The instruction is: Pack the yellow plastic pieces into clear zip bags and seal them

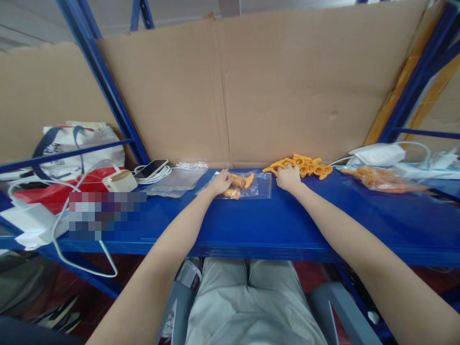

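Observation:
My left hand (220, 182) rests on the left part of a clear plastic bag (264, 187), its fingers curled at the bag. Several orange plastic pieces (237, 180) lie in or on this bag, one with a curved, pointed end. To the right, my right hand (288, 178) reaches the near left side of a pile of orange plastic pieces (312, 167), some with round hollow ends. Its fingers are bent around a piece at the pile's edge, partly hidden by the hand itself.
Flat clear bags (179, 179) lie left of my left hand, beside a phone (154, 168) on a coiled white cable. A filled bag of orange pieces (383, 178) lies at the right. Chargers (30, 220) and cables crowd the left. A cardboard wall (258, 91) backs the blue shelf (262, 225).

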A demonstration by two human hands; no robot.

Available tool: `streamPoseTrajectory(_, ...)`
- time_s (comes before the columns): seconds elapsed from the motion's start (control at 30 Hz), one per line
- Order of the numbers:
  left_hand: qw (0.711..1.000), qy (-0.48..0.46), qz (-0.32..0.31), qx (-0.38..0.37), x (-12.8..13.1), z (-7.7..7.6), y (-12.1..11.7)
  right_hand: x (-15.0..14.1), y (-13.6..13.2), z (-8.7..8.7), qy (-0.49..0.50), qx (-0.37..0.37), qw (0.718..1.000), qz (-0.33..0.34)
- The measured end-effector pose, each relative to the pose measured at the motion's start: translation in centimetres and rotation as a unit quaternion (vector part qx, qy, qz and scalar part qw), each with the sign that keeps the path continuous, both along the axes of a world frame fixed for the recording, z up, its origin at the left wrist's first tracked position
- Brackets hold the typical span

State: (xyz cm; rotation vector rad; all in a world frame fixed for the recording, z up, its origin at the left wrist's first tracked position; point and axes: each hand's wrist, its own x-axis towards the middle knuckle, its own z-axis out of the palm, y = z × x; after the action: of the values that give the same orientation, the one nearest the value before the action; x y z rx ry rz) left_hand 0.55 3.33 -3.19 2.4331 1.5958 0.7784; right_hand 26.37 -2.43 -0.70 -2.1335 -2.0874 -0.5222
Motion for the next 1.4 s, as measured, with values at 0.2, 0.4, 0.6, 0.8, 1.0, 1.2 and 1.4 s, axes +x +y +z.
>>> streamPoseTrajectory(0.2,1.0,0.006,0.019,0.004,-0.1,0.3,-0.5,0.5,0.1,0.1,0.089,-0.002,0.996,0.002)
streamPoseTrajectory(0.4,0.999,-0.002,0.033,0.008,0.0,0.2,-0.5,2.4,1.3,0.6,0.299,0.107,0.948,0.021)
streamPoseTrajectory(0.6,0.998,0.016,0.062,0.026,0.1,0.3,-1.0,3.1,1.9,1.0,0.45,0.194,0.869,0.077)
streamPoseTrajectory(0.8,0.994,0.039,0.096,0.019,0.3,0.6,-1.8,2.1,2.4,1.0,0.572,0.192,0.766,0.22)
streamPoseTrajectory(1.0,0.986,0.028,0.166,0.0,0.8,1.8,-3.4,0.9,1.2,0.9,0.378,0.035,0.881,0.282)
streamPoseTrajectory(1.2,0.974,0.027,0.226,-0.022,1.0,2.6,-4.4,-1.0,-1.2,1.7,0.111,-0.102,0.953,0.262)
streamPoseTrajectory(1.4,0.972,0.032,0.232,-0.03,1.1,2.5,-4.5,-2.0,-1.9,1.9,0.083,-0.105,0.963,0.233)
